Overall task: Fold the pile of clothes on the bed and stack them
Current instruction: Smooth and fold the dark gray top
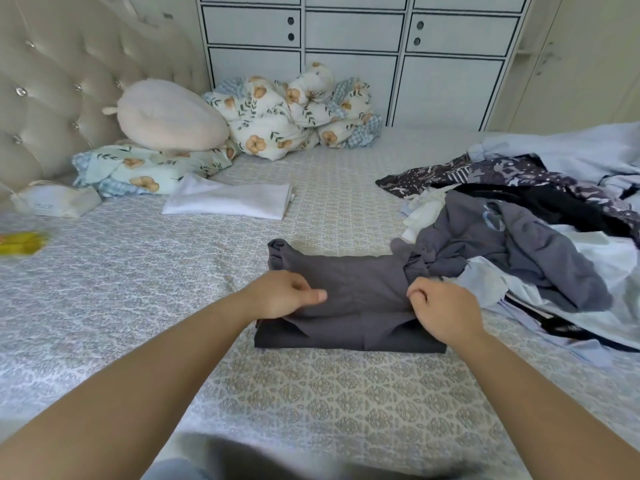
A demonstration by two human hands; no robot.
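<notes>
Left hand (284, 294) and right hand (437, 308), fingers curled, each pinch a side of the dark grey garment (349, 306), partly folded on the patterned bedspread (311, 393) in front of the person. Just right, touching it, sprawls the unfolded clothes pile (526, 237). Farther back: folded white garment (230, 200), floral pillow (138, 169), bunched floral quilt (294, 114).

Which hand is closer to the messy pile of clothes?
The right hand. It grips the grey garment right beside the messy pile; the left hand holds the garment's far side.
</notes>
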